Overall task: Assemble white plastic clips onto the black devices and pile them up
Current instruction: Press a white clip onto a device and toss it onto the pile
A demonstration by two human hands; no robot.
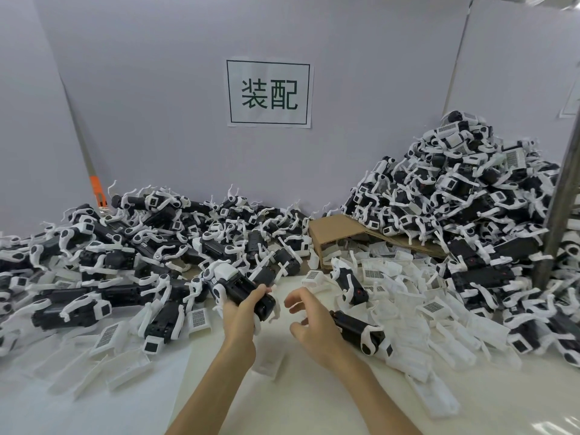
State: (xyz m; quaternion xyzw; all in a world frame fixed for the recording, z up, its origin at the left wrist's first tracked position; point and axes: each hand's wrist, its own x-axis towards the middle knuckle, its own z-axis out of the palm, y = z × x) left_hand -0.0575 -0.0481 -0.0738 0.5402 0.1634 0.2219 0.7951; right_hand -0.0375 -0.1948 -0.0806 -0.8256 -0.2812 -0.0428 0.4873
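left hand (pixel 243 312) mid-frame wrapped round a black device (pixel 243 288) with white clip, right hand (pixel 309 318) beside it, fingers loosely spread, holding nothing, huge pile (pixel 464 189) upper right

Bright even light, soft shadows, edges warped

Cardboard (pixel 337 230) lies between left pile (pixel 125 249) and right pile (pixel 464 189) of devices.

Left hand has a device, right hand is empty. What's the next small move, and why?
Probably set the device in the left hand onto the left pile: it already seems to carry white clips. The right hand is open, free for the next one.
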